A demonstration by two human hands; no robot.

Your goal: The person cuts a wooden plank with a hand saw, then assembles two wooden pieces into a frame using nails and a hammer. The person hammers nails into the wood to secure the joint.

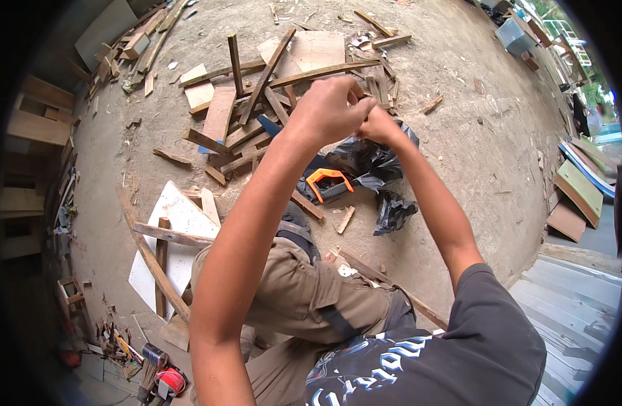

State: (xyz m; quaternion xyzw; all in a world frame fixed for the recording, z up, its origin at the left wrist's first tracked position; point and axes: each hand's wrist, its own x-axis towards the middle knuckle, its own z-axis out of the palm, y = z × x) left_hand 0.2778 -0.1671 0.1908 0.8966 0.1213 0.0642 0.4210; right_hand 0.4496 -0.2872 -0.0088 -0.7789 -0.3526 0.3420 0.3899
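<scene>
The left hand [328, 107] and right hand [381, 126] come close together, fingers curled, around what I cannot tell, above the black plastic bag [372, 161] on the floor [476, 145] near an orange-and-black handle [333, 190] and scattered wood [324, 72].

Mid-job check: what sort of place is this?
Probably a rough woodworking yard or workshop: wooden strips lie scattered over bare ground, with panels piled at the right and a corrugated metal sheet nearby.

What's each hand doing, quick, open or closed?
Left hand: closed, fingers curled; can't tell if it holds anything.
Right hand: partly hidden, so can't tell.
</scene>
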